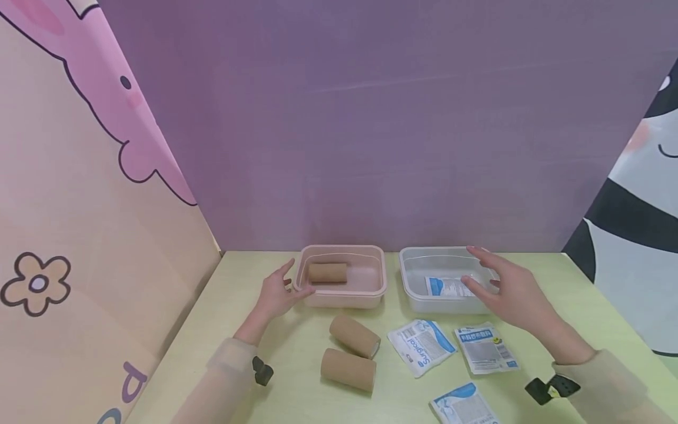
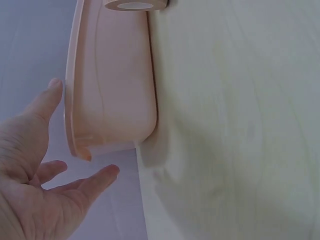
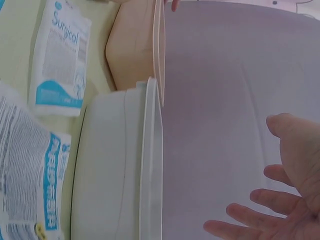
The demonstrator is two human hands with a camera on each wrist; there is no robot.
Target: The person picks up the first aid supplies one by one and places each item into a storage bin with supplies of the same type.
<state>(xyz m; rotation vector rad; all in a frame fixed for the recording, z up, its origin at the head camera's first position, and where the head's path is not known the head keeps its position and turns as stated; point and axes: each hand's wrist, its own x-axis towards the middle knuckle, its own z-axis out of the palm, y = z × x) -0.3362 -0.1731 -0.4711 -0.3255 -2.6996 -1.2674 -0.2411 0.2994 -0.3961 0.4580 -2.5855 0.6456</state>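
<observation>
My left hand (image 1: 276, 296) is beside the left end of a pink plastic tub (image 1: 344, 301), its fingers spread; in the left wrist view a small gap separates the thumb from the tub's rim. A brown cardboard tube (image 1: 327, 272) lies inside that tub. Above the right end of a white plastic tub (image 1: 445, 304), my right hand (image 1: 521, 294) is held with fingers apart and nothing between them. The white tub holds a blue-and-white packet (image 1: 447, 287), partly hidden by the right thumb. The right wrist view shows this hand (image 3: 306, 165) clear of the white tub's rim (image 3: 150, 165).
Two more cardboard tubes (image 1: 348, 370) lie on the pale yellow table (image 1: 286, 365) before the pink tub. Before the white tub lie a packet marked "Surgical" (image 1: 421, 347), another flat packet (image 1: 487, 350) and a third (image 1: 466, 406) at the frame's bottom. A purple panel (image 1: 371, 147) stands behind.
</observation>
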